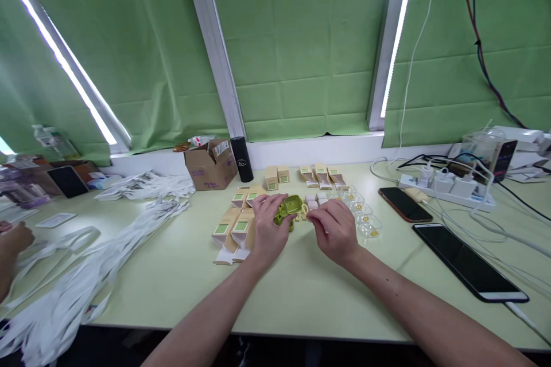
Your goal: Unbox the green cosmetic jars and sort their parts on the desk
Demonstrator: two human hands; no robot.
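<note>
My left hand (272, 223) is closed around a small green plastic case (293, 205) with its lid raised, held just above the table. Close to its right, my right hand (336, 226) has thumb and forefinger pinched together; what they hold, if anything, is too small to make out. Between the hands lie little yellowish pieces (305, 210) and white-pink blocks (311, 203). Open kraft boxes with green labels (221, 229) stand left of my left hand. Clear plastic cups (369, 226) with yellow bits inside sit beyond my right hand.
More kraft boxes (321, 176) stand at the back. A carton (210, 166) and a black bottle (241, 159) are by the wall. White straps (81, 275) spread leftward, near another person's hand (15, 238). Phones (469, 261), cables and a power strip (451, 192) occupy the right.
</note>
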